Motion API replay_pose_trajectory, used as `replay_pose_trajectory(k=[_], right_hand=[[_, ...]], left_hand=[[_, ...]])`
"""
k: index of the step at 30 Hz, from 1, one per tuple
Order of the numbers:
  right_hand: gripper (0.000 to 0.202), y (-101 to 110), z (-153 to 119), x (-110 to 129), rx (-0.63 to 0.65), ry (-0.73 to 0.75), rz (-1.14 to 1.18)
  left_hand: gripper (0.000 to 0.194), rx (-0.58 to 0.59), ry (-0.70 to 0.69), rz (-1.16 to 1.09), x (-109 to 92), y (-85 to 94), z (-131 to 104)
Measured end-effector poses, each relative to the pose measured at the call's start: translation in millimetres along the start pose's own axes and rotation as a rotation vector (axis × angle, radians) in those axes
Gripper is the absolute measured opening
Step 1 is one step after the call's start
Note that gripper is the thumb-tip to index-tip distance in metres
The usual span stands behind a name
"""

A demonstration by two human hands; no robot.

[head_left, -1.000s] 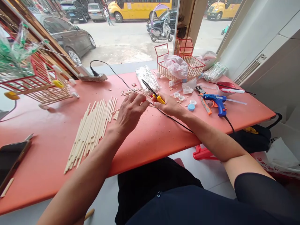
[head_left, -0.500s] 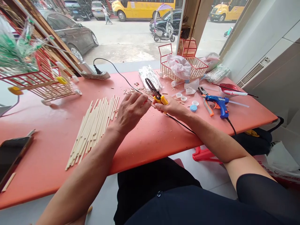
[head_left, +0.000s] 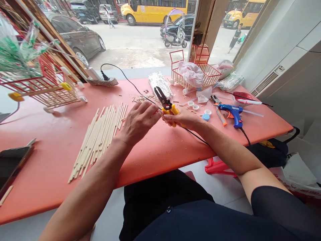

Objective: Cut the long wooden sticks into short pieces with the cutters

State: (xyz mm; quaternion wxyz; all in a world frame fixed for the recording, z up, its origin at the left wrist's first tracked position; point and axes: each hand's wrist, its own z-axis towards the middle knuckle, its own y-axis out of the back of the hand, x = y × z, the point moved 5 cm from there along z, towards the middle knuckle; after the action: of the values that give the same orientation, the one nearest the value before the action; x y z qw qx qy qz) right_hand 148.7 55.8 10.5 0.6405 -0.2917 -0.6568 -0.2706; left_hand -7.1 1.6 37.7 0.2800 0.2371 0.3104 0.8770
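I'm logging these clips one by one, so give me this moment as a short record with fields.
Left hand: fingers pinched; anything held is hidden
Right hand: gripping yellow-handled wire strippers
Left of hands: wooden sticks, laid side by side
Right of hands: blue glue gun, light-blue cap
Far left: red-trimmed cart
Surface: pinkish-red table

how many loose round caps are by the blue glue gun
4: a blue cap left of the glue gun, a first white cap just behind it, a second white cap farther left, and a third white cap just beyond that. The right hand may hide more.
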Motion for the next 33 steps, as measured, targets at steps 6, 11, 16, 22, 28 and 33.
replay_pose_trajectory(k=[6,11,16,22,28,33], right_hand=[[0.039,0.8,1.3,-2.2,-0.01,0.003,-0.041],[0.027,2.1,1.0,-0.1,-0.092,0.052,-0.147],[0.028,1.8,2.3,0.1,-0.127,0.095,-0.147],[0.03,-0.7,6.4,-4.7,-0.077,0.11,-0.158],[0.04,1.1,8.9,-10.1,-0.101,0.155,-0.195],[0.037,2.3,7.7,-13.6,-0.137,0.158,-0.301]], left_hand=[[0.02,-0.078,0.082,-0.128,2.9,-1.2,-1.3],[0.004,-0.188,0.722,-0.594,26.2,-6.0,-7.6],[0.026,-0.038,1.199,-1.284,23.5,-37.0,-21.8],[0.05,0.033,1.24,-1.506,12.3,-46.9,-21.8],[0.054,0.1,1.216,-1.513,7.7,-47.0,-18.2],[0.052,0.082,1.2,-1.42,7.4,-41.4,-14.9]])
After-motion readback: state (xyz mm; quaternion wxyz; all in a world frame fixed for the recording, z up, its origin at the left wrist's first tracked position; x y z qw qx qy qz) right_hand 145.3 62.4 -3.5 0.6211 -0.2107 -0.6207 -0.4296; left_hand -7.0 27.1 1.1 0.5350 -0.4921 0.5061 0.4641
